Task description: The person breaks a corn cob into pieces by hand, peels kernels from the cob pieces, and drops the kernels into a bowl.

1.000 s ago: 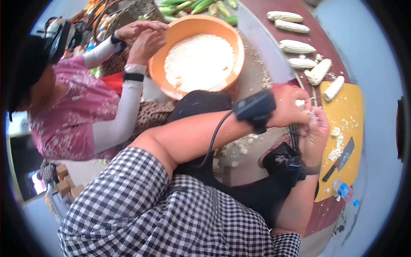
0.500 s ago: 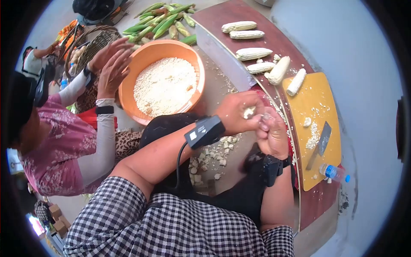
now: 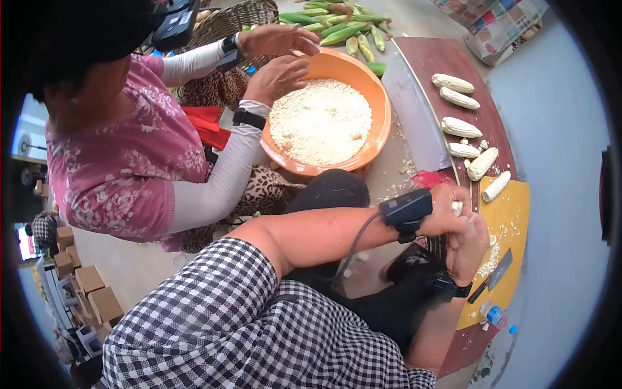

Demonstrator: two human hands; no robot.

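My left hand, with a black device strapped to its wrist, and my right hand are pressed together at the near edge of the yellow cutting board. Between them they grip a small white piece of corn cob, mostly hidden by the fingers. Loose kernels lie on the board right beside my right hand. A knife rests on the board just past it.
Several peeled white cobs lie on the maroon table. An orange basin of kernels sits to the left, with a co-worker's hands at its rim. Green corn ears, a wicker basket and a water bottle are nearby.
My hands moved from above my lap back to the cutting board's edge, still together on the corn piece. The co-worker's hands reached closer over the basin. The view swung.
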